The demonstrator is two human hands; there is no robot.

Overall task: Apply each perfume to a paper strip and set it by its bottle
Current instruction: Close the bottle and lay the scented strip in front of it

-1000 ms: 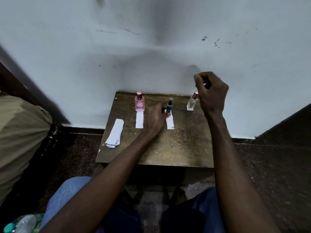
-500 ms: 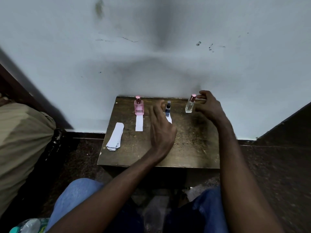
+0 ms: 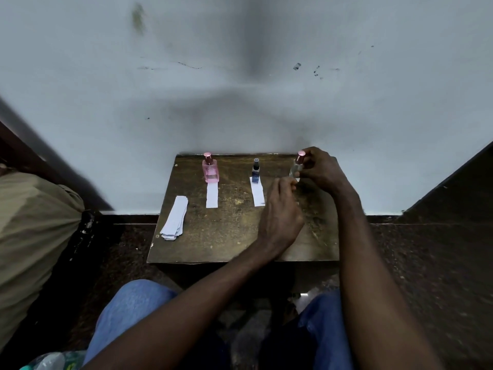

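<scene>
Three upright: pink bottle point(image 3: 210, 170), blue bottle point(image 3: 255, 172), clear bottle point(image 3: 295, 170) gripped by right hand point(image 3: 321, 170).

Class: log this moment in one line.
right hand: grips clear bottle | left hand: at its base, grip unclear | pink bottle, blue bottle: strips laid | spare strips: stacked

Nothing written can be read here, whether a word, a brand or a number. On the worn brown table point(image 3: 226, 236), along its far edge, the square pink glass perfume bottle point(image 3: 210, 170), the small dark-blue bottle point(image 3: 255, 174) and the clear glass bottle with a rose cap point(image 3: 295, 169) are too small and blurred to show any label. The white paper strips point(image 3: 212, 196) look blank.
</scene>
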